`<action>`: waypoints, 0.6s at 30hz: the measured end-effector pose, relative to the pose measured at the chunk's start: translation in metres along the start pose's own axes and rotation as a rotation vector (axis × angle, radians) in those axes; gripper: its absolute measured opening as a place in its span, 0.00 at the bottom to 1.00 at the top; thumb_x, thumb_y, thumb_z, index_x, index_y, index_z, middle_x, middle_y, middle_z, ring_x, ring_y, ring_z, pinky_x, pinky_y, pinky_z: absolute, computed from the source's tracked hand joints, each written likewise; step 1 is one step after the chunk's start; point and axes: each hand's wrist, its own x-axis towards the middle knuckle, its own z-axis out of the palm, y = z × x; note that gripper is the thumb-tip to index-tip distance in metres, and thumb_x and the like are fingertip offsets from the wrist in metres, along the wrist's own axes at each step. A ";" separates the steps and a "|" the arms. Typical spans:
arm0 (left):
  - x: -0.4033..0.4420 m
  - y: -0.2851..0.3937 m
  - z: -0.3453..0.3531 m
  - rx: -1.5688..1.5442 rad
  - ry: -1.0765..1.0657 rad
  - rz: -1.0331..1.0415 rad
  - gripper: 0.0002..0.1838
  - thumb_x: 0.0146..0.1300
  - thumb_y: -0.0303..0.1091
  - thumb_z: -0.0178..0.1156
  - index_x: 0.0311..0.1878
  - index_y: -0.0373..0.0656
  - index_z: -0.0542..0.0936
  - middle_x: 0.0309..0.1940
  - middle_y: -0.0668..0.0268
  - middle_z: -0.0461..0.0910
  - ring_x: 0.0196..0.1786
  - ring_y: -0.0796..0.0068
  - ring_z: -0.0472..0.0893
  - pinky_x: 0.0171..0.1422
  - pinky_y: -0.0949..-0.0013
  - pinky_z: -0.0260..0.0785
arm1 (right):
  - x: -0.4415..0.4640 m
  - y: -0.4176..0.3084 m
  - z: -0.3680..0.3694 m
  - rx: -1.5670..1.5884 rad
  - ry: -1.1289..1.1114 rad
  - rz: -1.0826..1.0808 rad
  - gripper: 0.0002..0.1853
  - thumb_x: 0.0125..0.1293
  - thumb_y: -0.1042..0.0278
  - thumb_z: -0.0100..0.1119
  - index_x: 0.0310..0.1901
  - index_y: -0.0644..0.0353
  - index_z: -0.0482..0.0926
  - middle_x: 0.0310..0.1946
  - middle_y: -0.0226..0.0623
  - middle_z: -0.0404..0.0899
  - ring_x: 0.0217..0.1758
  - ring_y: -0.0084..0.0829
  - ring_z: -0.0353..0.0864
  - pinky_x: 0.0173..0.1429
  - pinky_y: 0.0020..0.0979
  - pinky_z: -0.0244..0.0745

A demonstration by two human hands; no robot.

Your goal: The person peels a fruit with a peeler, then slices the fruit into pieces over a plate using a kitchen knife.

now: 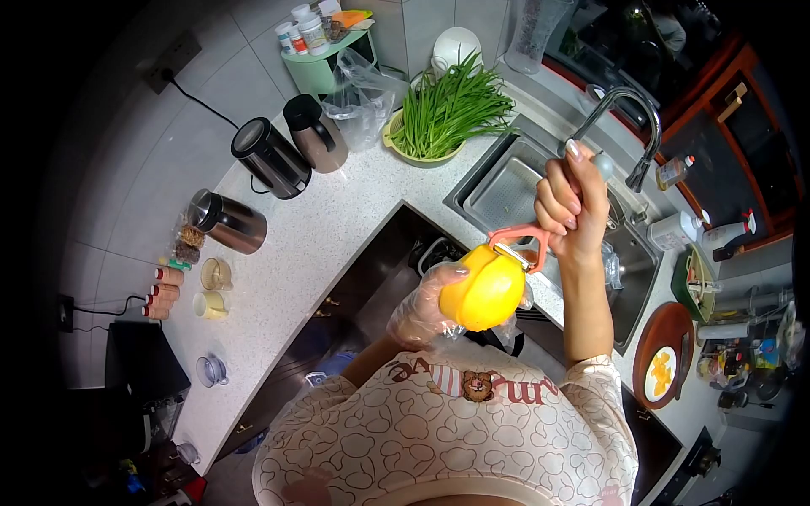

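In a clear plastic glove, my left hand is wrapped round a large yellow fruit in front of my chest. The fruit's surface looks smooth and bright. My bare right hand is closed round the handle of a pink peeler. The peeler's metal blade lies against the upper right side of the fruit. Behind my right hand is the steel sink, partly hidden by my hand and forearm.
Green vegetables fill a basket beside the sink. A curved faucet rises at the right. Kettles and cups stand on the left counter. A round wooden board holds a plate of yellow pieces and a knife.
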 end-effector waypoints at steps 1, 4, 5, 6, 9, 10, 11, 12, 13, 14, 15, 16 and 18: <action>0.000 0.001 0.001 0.002 0.001 -0.002 0.32 0.66 0.48 0.51 0.67 0.36 0.64 0.56 0.51 0.76 0.51 0.60 0.81 0.58 0.59 0.74 | 0.000 0.000 -0.001 -0.010 -0.003 -0.006 0.18 0.74 0.66 0.47 0.23 0.51 0.59 0.09 0.23 0.54 0.08 0.14 0.46 0.10 0.20 0.42; -0.001 0.003 0.003 -0.001 0.006 -0.002 0.33 0.66 0.48 0.51 0.68 0.36 0.63 0.57 0.51 0.76 0.52 0.60 0.81 0.59 0.58 0.73 | 0.002 0.002 -0.008 -0.003 -0.008 -0.018 0.18 0.74 0.67 0.47 0.23 0.51 0.59 0.09 0.23 0.53 0.08 0.14 0.46 0.10 0.20 0.43; -0.001 0.003 0.005 -0.006 0.009 -0.003 0.33 0.66 0.48 0.51 0.69 0.37 0.63 0.57 0.51 0.76 0.52 0.60 0.81 0.59 0.58 0.73 | 0.003 0.002 -0.011 0.005 -0.010 -0.020 0.18 0.74 0.67 0.47 0.23 0.51 0.59 0.09 0.23 0.53 0.08 0.14 0.46 0.10 0.20 0.43; -0.002 0.003 0.006 -0.007 0.010 -0.003 0.33 0.66 0.48 0.51 0.69 0.37 0.63 0.57 0.51 0.75 0.52 0.60 0.80 0.60 0.58 0.72 | 0.004 0.003 -0.013 0.019 -0.014 -0.023 0.17 0.74 0.66 0.47 0.24 0.52 0.60 0.09 0.23 0.54 0.08 0.14 0.47 0.10 0.19 0.43; -0.002 0.004 0.011 -0.024 0.018 0.007 0.34 0.66 0.48 0.51 0.70 0.38 0.61 0.58 0.51 0.75 0.52 0.60 0.80 0.60 0.57 0.72 | 0.007 0.003 -0.017 0.060 -0.011 -0.048 0.16 0.74 0.66 0.48 0.25 0.52 0.63 0.10 0.22 0.55 0.08 0.13 0.48 0.09 0.19 0.44; -0.002 0.005 0.015 -0.038 0.022 0.009 0.34 0.66 0.48 0.51 0.70 0.38 0.61 0.58 0.51 0.75 0.52 0.60 0.80 0.61 0.57 0.71 | 0.008 0.002 -0.019 0.074 0.000 -0.067 0.15 0.74 0.65 0.48 0.26 0.53 0.64 0.10 0.22 0.55 0.08 0.13 0.48 0.09 0.19 0.44; -0.002 0.007 0.021 -0.055 0.028 0.015 0.34 0.66 0.48 0.51 0.71 0.38 0.61 0.59 0.51 0.74 0.52 0.60 0.80 0.61 0.57 0.71 | 0.008 0.001 -0.022 0.087 0.009 -0.084 0.14 0.74 0.65 0.49 0.27 0.53 0.65 0.10 0.21 0.55 0.08 0.13 0.48 0.09 0.19 0.44; -0.002 0.009 0.026 -0.070 0.033 0.026 0.35 0.66 0.48 0.51 0.71 0.38 0.60 0.59 0.51 0.74 0.52 0.60 0.80 0.61 0.57 0.71 | 0.008 -0.002 -0.025 0.091 0.018 -0.130 0.13 0.74 0.64 0.50 0.28 0.53 0.67 0.11 0.21 0.57 0.08 0.13 0.49 0.09 0.18 0.44; 0.000 0.010 0.031 -0.088 0.028 0.045 0.35 0.66 0.48 0.50 0.72 0.38 0.60 0.59 0.51 0.74 0.53 0.60 0.80 0.62 0.57 0.71 | 0.004 -0.009 -0.023 0.028 0.072 -0.189 0.13 0.72 0.64 0.52 0.28 0.53 0.67 0.12 0.22 0.58 0.09 0.14 0.50 0.09 0.19 0.46; 0.001 0.012 0.037 -0.105 0.015 0.068 0.35 0.66 0.48 0.50 0.72 0.39 0.60 0.60 0.51 0.74 0.53 0.60 0.80 0.62 0.57 0.70 | -0.002 -0.013 -0.023 -0.137 0.008 -0.252 0.12 0.70 0.65 0.55 0.27 0.54 0.69 0.13 0.23 0.61 0.10 0.14 0.54 0.10 0.18 0.49; 0.005 0.011 0.036 -0.109 -0.029 0.120 0.36 0.66 0.47 0.50 0.73 0.40 0.58 0.62 0.52 0.71 0.55 0.61 0.78 0.63 0.56 0.69 | -0.010 -0.015 -0.024 -0.302 -0.056 -0.313 0.11 0.67 0.66 0.58 0.27 0.54 0.71 0.13 0.24 0.64 0.11 0.15 0.59 0.11 0.16 0.52; 0.009 0.010 0.036 -0.116 -0.073 0.171 0.37 0.66 0.47 0.50 0.75 0.41 0.56 0.65 0.53 0.69 0.57 0.62 0.77 0.64 0.56 0.69 | -0.024 -0.018 -0.019 -0.668 -0.113 -0.245 0.07 0.59 0.68 0.65 0.28 0.57 0.76 0.21 0.30 0.72 0.19 0.20 0.69 0.23 0.21 0.66; 0.017 -0.002 0.010 -0.182 -0.102 0.262 0.38 0.66 0.47 0.49 0.76 0.43 0.53 0.70 0.55 0.63 0.63 0.63 0.73 0.66 0.56 0.67 | -0.049 -0.019 0.006 -1.364 -0.350 -0.198 0.16 0.50 0.64 0.75 0.38 0.62 0.82 0.36 0.39 0.82 0.37 0.34 0.84 0.50 0.33 0.81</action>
